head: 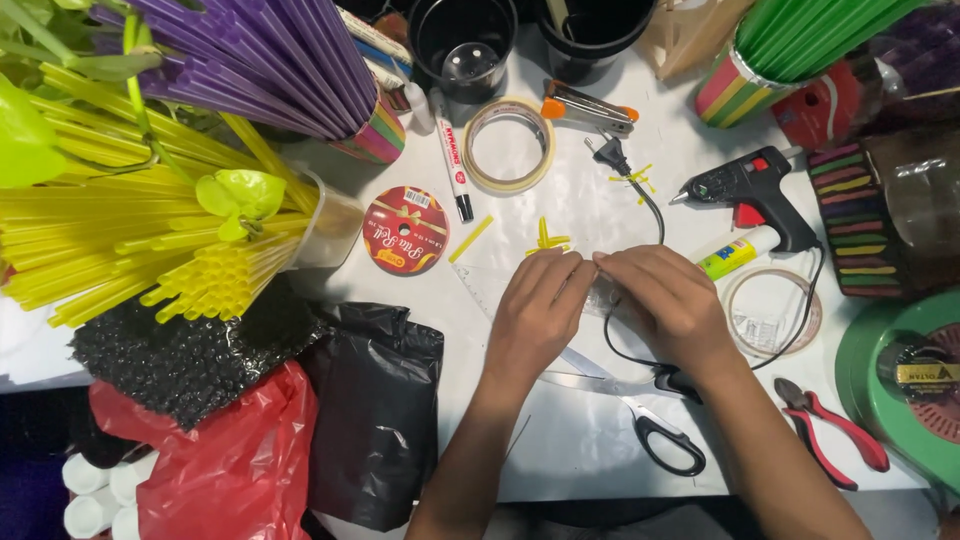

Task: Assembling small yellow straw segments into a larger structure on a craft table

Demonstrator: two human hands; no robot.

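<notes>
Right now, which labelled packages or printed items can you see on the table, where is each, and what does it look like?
Ribbon spool: left of the left hand, round, red label with gold bow print.
Marker: above the spool, slim white barrel, red print, black tip.
Glue stick: beyond the right hand, beside the black glue gun, white tube, yellow-green label.
Wire reel: far right, green, gold rectangular label.
</notes>
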